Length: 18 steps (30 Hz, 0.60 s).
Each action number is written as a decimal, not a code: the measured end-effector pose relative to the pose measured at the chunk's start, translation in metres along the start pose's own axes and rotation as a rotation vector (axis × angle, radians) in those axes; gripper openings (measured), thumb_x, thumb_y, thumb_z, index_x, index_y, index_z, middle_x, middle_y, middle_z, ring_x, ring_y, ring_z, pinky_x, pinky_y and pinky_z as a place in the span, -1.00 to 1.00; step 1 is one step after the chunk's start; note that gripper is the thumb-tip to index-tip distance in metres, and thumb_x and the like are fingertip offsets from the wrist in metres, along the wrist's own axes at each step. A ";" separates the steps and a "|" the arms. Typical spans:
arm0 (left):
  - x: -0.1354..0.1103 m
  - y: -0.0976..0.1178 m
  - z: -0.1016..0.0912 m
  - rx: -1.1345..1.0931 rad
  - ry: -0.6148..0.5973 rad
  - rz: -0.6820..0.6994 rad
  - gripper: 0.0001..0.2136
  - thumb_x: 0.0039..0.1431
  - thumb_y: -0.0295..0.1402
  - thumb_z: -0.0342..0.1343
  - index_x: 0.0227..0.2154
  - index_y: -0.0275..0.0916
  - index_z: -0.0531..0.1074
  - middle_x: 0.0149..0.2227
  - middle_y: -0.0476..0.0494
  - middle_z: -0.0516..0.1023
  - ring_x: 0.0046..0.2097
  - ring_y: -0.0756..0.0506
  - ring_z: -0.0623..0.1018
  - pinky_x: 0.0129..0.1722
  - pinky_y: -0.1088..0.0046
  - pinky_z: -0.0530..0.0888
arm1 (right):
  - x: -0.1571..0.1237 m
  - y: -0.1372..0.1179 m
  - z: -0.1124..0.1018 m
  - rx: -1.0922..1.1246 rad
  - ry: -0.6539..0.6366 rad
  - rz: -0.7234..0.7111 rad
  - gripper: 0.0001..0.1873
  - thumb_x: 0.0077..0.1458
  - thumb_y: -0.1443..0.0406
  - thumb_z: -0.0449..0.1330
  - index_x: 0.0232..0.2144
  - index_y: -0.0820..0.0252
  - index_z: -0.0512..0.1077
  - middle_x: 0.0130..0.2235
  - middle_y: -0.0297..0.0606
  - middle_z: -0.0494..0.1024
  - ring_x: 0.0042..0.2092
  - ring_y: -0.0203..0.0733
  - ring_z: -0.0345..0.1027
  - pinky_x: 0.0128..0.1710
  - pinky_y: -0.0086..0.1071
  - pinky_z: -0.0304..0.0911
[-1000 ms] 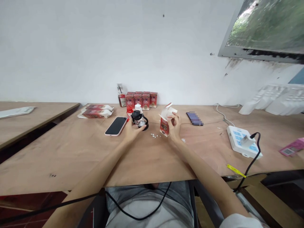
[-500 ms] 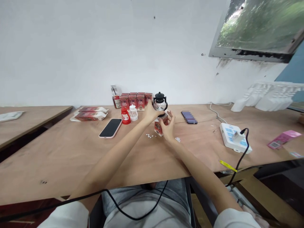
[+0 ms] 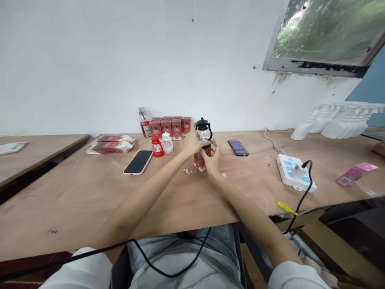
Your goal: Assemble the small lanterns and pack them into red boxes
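Observation:
A small black lantern [image 3: 203,131] with a clear globe is upright at the top of a red patterned box [image 3: 199,161]. My left hand [image 3: 192,141] is closed on the lantern from the left, its thumb across the lower part. Around the upper box curl the fingers of my right hand [image 3: 213,158], with the thumb near the lantern's base. The base is partly hidden by my fingers, so how deep it sits in the box cannot be seen. Several small white discs [image 3: 187,171] lie in front of the box.
Left of my hands stand a red lantern [image 3: 157,147], a white lantern [image 3: 167,143] and several red boxes [image 3: 176,128]. Flattened boxes [image 3: 112,145] and a phone [image 3: 138,162] lie further left. To the right are another phone [image 3: 238,147], a power strip [image 3: 293,173] and a pink box [image 3: 355,174].
The black lantern has come down slightly toward the box, and my left hand has moved with it. My right hand stays around the box. The whole view has shifted a little.

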<state>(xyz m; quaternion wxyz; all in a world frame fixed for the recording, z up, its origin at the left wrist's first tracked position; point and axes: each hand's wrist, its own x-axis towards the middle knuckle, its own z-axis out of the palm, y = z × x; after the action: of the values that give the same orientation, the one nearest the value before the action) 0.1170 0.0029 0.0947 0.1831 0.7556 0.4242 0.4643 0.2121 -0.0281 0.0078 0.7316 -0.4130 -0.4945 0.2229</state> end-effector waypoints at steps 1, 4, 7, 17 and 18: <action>0.000 0.001 0.000 0.006 0.001 0.007 -0.24 -0.22 -0.35 0.30 0.09 -0.21 0.09 -0.12 -0.21 0.51 -0.09 -0.24 0.53 -0.07 0.23 0.40 | 0.001 0.001 0.000 0.013 -0.006 -0.008 -0.27 -0.07 0.13 0.29 0.13 0.05 0.13 0.11 -0.13 0.33 0.05 -0.20 0.28 -0.01 -0.28 0.29; 0.002 -0.001 0.000 0.033 -0.003 0.017 -0.19 -0.21 -0.38 0.28 0.15 -0.17 0.02 -0.10 -0.20 0.50 -0.11 -0.25 0.54 -0.07 0.20 0.41 | 0.003 0.006 0.000 0.012 0.006 -0.021 -0.26 -0.08 0.12 0.29 0.13 0.08 0.15 0.10 -0.12 0.35 0.05 -0.18 0.29 0.00 -0.26 0.30; 0.005 -0.008 -0.002 0.040 -0.021 0.057 -0.16 -0.21 -0.38 0.27 0.17 -0.12 -0.01 -0.04 -0.19 0.47 -0.08 -0.26 0.53 -0.05 0.18 0.40 | 0.005 0.010 0.001 -0.022 0.043 -0.023 -0.25 -0.11 0.11 0.32 0.12 0.11 0.18 0.12 -0.10 0.34 0.05 -0.13 0.30 0.01 -0.20 0.30; 0.006 -0.010 -0.002 0.046 -0.014 0.150 -0.19 -0.22 -0.49 0.26 0.15 -0.15 0.05 -0.05 -0.18 0.47 -0.08 -0.23 0.52 -0.06 0.23 0.40 | 0.007 0.017 0.000 -0.058 0.041 -0.088 -0.28 -0.08 0.10 0.30 0.12 0.12 0.20 0.13 -0.08 0.33 0.08 -0.10 0.28 0.04 -0.14 0.29; 0.005 -0.010 -0.003 0.042 -0.008 0.143 -0.19 -0.23 -0.49 0.27 0.14 -0.14 0.06 -0.05 -0.17 0.47 -0.08 -0.23 0.52 -0.06 0.24 0.40 | 0.007 0.017 0.000 -0.063 0.042 -0.093 -0.28 -0.08 0.10 0.30 0.12 0.12 0.20 0.13 -0.08 0.33 0.09 -0.10 0.28 0.04 -0.13 0.29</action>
<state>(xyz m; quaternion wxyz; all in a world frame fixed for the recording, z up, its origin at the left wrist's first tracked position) 0.1109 0.0127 0.0920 0.1354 0.7895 0.3779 0.4643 0.2159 -0.0134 -0.0025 0.7381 -0.4168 -0.5046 0.1643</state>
